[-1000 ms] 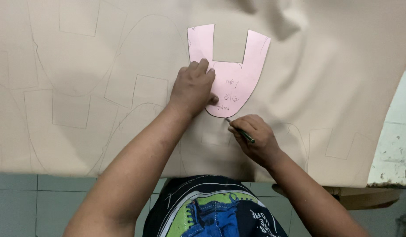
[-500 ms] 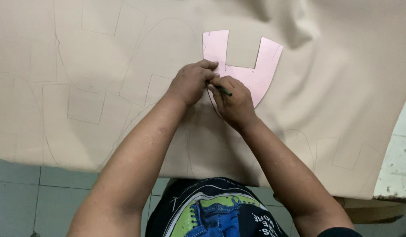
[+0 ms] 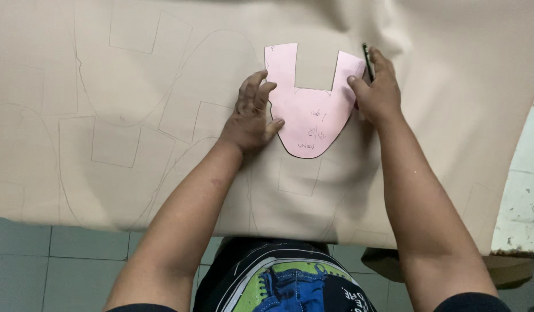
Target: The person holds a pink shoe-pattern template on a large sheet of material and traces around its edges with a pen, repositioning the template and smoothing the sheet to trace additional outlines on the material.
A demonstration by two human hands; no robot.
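Pink template (image 3: 311,112): we saw a U-shaped pink card pattern lying flat on the beige sheet (image 3: 134,86), its two prongs pointing away from us and its rounded end toward us, with some handwriting on its lower half.
Left hand (image 3: 252,115): ours lay at the template's left edge, fingers loosely spread and bent, the tips pressing the sheet just beside the left prong and the thumb touching the template's left side; it gripped nothing.
Right hand (image 3: 378,92): ours sat at the template's right edge, fingers curled narrow around a dark pen (image 3: 368,61), the thumb resting on the right prong's outer corner.
Pen: it stood up out of the right hand's fist just beyond the right prong's outer corner; we could not tell whether its lower end met the sheet, since the fingers hid it.
Beige sheet: it lay under the template and spread wide on every side of it, bearing thin traced outlines of squares and curved shapes to the template's left and below it.
Tiled floor (image 3: 59,260): grey-green tiles showed below the sheet's near edge, well apart from the template.
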